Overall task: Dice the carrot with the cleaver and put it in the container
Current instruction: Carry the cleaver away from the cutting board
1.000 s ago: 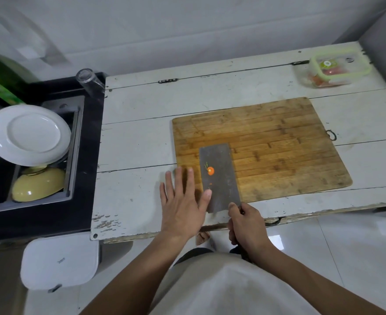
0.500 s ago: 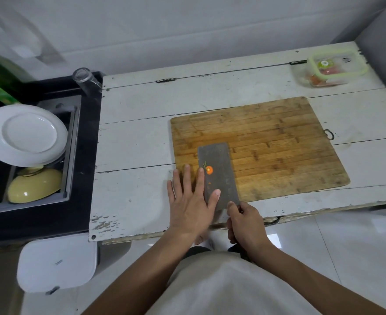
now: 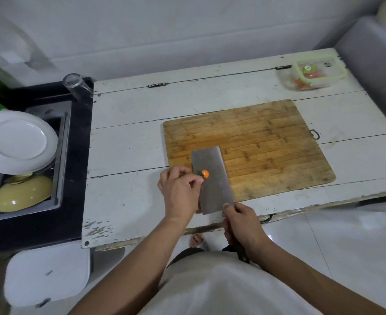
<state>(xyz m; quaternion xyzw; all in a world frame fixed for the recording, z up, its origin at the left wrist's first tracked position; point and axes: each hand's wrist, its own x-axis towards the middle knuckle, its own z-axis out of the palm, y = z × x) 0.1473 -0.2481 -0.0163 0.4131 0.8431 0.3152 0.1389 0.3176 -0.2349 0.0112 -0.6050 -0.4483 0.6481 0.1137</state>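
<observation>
A white plank table (image 3: 128, 201), paint chipped at its near left corner. A wooden board (image 3: 267, 142) lay on it right of centre; a lidded container (image 3: 312, 75) stood at the far right corner, well apart from the board.

Cutting board (image 3: 267, 142) lies on table (image 3: 130, 142), right of centre. Cleaver (image 3: 212, 178) lies flat across the board's near-left corner, carrot piece (image 3: 205, 173) on its blade. Container (image 3: 312, 73) sits at the table's far-right corner, well apart from the board. Sink (image 3: 28, 155) left of the table holds plate (image 3: 16, 142) over bowl (image 3: 21, 194). Glass (image 3: 76, 84) behind the sink.
</observation>
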